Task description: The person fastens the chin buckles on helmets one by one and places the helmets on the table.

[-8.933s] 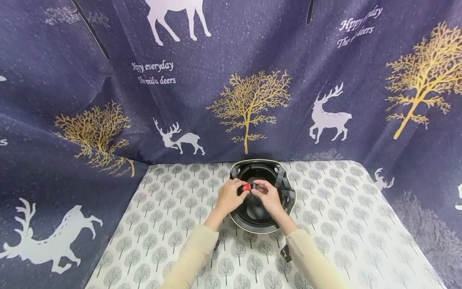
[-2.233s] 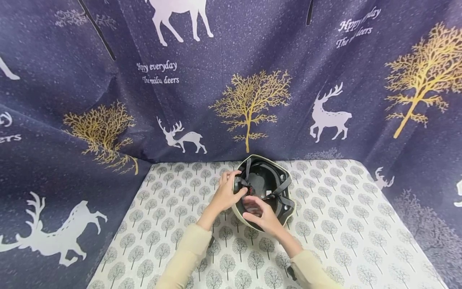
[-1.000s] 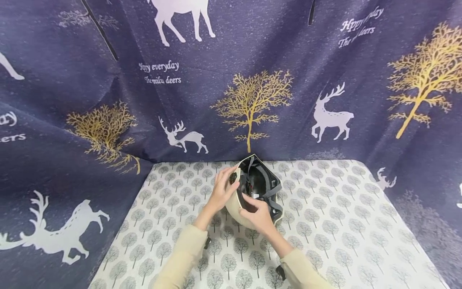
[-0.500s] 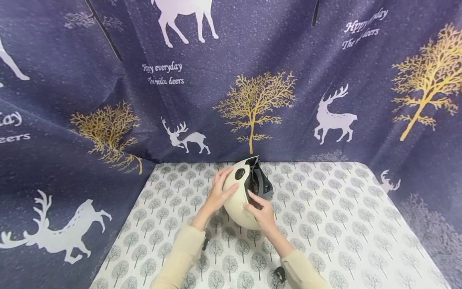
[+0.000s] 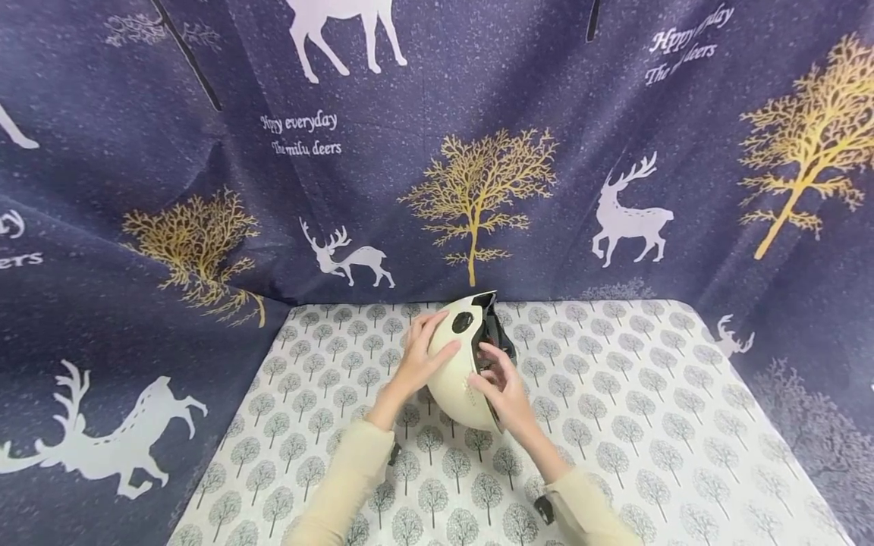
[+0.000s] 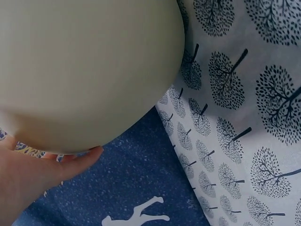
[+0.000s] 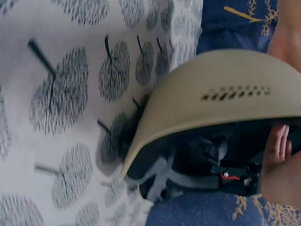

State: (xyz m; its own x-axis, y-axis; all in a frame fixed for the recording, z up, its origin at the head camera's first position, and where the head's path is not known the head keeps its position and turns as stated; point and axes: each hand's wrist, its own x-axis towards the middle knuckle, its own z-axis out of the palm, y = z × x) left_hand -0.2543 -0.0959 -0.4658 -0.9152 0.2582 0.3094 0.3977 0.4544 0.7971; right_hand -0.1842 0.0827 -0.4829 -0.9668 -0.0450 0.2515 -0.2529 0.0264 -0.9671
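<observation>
A cream helmet [image 5: 456, 390] lies tilted on its side on the table, its opening turned to the right. My left hand [image 5: 416, 360] holds the outer shell from the left, fingers spread along it below a round black vent [image 5: 462, 322]. At the rim, my right hand [image 5: 504, 387] has its fingers inside the opening and its thumb by the outer edge. Inside the shell, the right wrist view shows grey straps [image 7: 157, 179] and a red buckle part [image 7: 230, 175]. The smooth shell [image 6: 89, 61] fills much of the left wrist view.
A white cloth with grey trees covers the table [image 5: 642, 425]. Behind it hangs a dark blue curtain [image 5: 382, 189] with deer and golden trees, close to the helmet's far end.
The helmet has rolled from opening-up to opening-right, so its outer shell now faces me. Earlier both hands handled the red and black buckle; now they are on the shell and rim.
</observation>
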